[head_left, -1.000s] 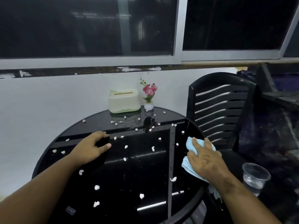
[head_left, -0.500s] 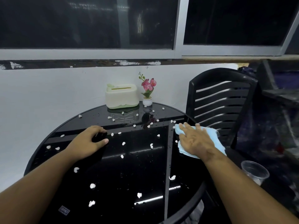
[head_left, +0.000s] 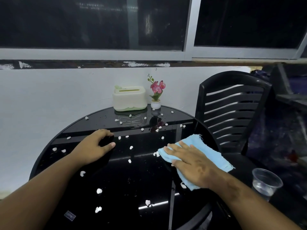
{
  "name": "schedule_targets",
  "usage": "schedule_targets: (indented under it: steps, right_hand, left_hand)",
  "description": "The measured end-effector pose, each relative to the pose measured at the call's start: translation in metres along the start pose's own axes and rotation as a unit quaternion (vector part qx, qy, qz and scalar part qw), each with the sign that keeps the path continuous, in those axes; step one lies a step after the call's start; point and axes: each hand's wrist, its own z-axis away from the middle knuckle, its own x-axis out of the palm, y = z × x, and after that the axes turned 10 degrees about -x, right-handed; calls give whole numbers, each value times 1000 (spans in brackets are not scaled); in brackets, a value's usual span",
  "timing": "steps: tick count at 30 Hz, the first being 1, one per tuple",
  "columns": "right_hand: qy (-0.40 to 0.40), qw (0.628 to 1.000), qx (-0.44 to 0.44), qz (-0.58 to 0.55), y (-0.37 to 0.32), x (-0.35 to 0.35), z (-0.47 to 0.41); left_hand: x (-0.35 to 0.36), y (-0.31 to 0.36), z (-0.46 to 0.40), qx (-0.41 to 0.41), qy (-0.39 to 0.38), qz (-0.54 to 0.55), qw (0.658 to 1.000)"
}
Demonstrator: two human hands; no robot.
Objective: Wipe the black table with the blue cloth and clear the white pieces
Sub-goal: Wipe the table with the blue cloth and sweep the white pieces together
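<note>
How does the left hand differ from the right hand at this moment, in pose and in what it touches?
The left hand rests with curled fingers on the bare black table; the right hand lies flat, fingers straight, pressing the blue cloth. The left hand is mid-left, the right near the right edge. Both are palm down.

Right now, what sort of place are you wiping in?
Probably a home sitting corner or small cafe nook by a window. A round black table stands against a white wall under dark sliding windows, with a tissue box and small potted flower on it, and a black plastic chair alongside.
</note>
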Motion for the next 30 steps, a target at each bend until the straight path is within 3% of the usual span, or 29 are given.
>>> schedule_targets:
  steps: [9,17,20,25,30]
  right_hand:
    - [-3,988,115,100,48,-18,-10]
    - [85,975,176,103,89,-36,-38]
    - [69,976,144,147,92,-34,-46]
    - [60,987,92,119,85,-14,-35]
    - [32,994,1,102,37,-3,-2]
  left_hand:
    - [3,-9,-8,-4,10,2,1000]
    - [5,-12,-12,-4,14,14,1000]
    - [5,-12,-12,1,14,13,1000]
    - [4,-12,-10,1,14,11,1000]
    - [3,-10,-8,3,10,6,1000]
